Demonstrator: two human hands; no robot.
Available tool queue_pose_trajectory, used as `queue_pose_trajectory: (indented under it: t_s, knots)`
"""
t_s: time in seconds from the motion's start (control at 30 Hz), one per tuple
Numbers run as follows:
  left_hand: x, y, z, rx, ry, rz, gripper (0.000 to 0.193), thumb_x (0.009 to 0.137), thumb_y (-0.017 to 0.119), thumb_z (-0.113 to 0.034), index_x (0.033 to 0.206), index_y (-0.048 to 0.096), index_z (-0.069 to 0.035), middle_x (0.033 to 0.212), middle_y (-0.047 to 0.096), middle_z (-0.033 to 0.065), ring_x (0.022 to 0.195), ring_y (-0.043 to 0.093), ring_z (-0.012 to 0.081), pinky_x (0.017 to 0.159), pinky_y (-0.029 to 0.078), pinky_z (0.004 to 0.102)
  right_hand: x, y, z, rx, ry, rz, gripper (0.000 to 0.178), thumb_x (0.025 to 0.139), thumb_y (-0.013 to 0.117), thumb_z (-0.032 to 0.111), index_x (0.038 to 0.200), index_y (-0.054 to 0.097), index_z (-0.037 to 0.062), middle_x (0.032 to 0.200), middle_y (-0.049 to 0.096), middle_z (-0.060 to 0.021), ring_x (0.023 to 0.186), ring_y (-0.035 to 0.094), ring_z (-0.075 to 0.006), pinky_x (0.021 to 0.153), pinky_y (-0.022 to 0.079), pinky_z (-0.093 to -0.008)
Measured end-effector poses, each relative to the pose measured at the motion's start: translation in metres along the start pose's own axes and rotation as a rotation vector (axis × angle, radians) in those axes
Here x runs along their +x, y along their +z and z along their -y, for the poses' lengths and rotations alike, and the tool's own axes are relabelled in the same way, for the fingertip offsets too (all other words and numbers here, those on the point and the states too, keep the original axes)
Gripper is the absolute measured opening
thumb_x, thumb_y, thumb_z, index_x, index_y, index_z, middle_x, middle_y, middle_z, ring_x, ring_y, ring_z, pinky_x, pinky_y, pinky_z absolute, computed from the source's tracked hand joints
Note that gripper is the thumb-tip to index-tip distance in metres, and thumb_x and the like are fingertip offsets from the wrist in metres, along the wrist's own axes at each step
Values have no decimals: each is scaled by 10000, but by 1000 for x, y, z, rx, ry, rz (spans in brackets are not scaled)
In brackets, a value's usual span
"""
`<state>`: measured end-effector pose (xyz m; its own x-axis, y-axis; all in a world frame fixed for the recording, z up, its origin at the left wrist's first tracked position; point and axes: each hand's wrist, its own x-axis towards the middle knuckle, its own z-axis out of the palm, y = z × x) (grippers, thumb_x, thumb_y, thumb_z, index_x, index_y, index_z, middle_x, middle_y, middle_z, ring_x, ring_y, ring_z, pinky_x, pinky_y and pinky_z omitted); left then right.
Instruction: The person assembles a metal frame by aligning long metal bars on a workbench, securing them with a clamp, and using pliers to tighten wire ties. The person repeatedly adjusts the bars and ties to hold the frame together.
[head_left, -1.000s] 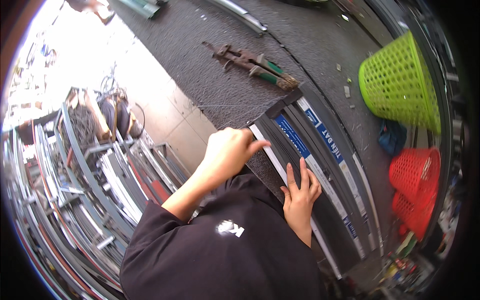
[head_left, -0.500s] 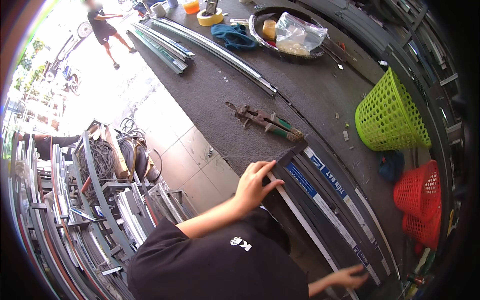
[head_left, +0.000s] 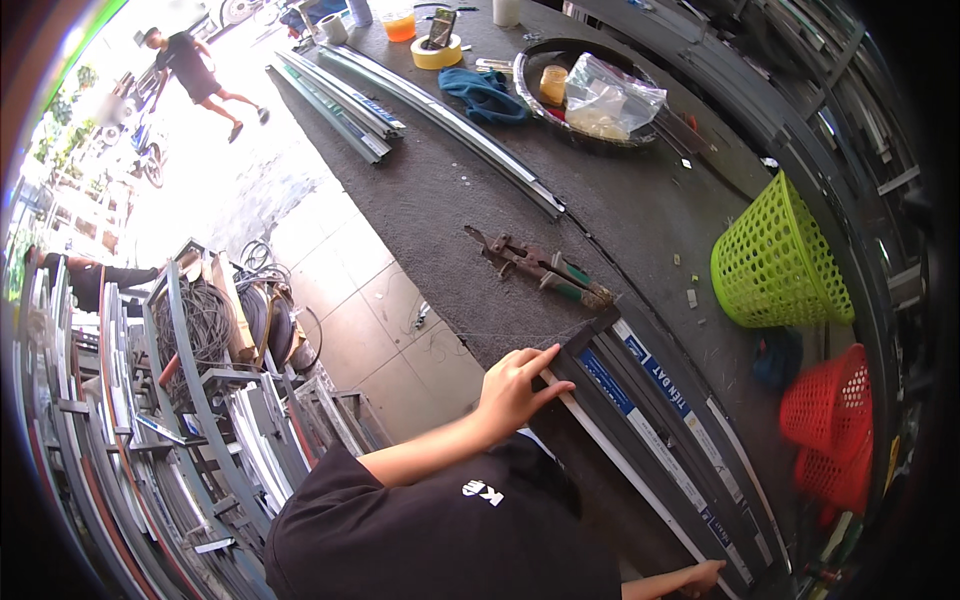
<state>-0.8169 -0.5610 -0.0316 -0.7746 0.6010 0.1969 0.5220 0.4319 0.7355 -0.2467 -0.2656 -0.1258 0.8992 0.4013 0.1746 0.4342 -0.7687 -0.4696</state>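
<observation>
A bundle of long dark grey aluminium profiles (head_left: 660,420) with blue and white label strips lies on the dark workbench (head_left: 450,200). My left hand (head_left: 515,385) sits on its far end, thumb and fingers closed over the corner and the pale edge strip. My right hand (head_left: 700,578) shows only partly at the bottom edge, resting on the same bundle's near part; its grip is unclear. My black shirt (head_left: 440,530) fills the lower middle.
Bolt cutters (head_left: 540,265) lie just beyond the bundle. A green basket (head_left: 780,260) and red baskets (head_left: 830,440) stand right. Further off are long profiles (head_left: 450,120), a round tray with bags (head_left: 590,90), tape rolls and a blue cloth. Metal racks (head_left: 180,400) stand left; a person walks outside (head_left: 195,70).
My right hand has slid away from the left one, down the bundle toward the bottom edge. The left hand stays on the far end. The view has lifted, showing more of the bench.
</observation>
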Motion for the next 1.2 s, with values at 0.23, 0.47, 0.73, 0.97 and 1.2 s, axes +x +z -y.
queue_pose_trajectory:
  t_s: [0.23,0.47,0.73,0.97,1.2]
  knots:
    - [23,52,-52,-157,577,235,657,826,777,-242,1418,518,-122,1368,545,137,1302,488,341,1094,407,495,22,-1,-7,131,-41,-25,719,940,526,501,1299,535,-123,1430,435,-307,1351,352,-474,1069,213,-708]
    - [16,174,-91,-244,1321,914,382,988,519,-333,1337,629,-224,1588,397,68,1501,294,307,1241,135,529,25,4,-6,173,-29,-20,657,926,555,452,1254,564,-117,1362,479,-296,1283,405,-456,1031,264,-668]
    - [14,190,-91,-179,1390,802,431,959,495,-295,1375,609,-281,1594,397,14,1499,311,244,1243,93,533,38,-7,-19,167,-40,-32,585,910,588,396,1202,598,-111,1285,530,-284,1206,466,-435,988,323,-623]
    - [-2,189,-111,-12,1200,894,372,884,617,-290,1224,698,-417,1555,449,-47,1486,331,176,1242,80,562,55,-41,-61,148,15,16,522,896,617,347,1157,627,-105,1218,574,-274,1138,520,-417,950,374,-583]
    - [-3,170,-116,24,1161,799,319,878,608,-280,1137,736,-415,1500,504,-65,1479,337,164,1241,13,611,50,-53,-76,138,67,23,459,882,646,299,1111,656,-99,1150,619,-263,1071,573,-398,912,425,-544]
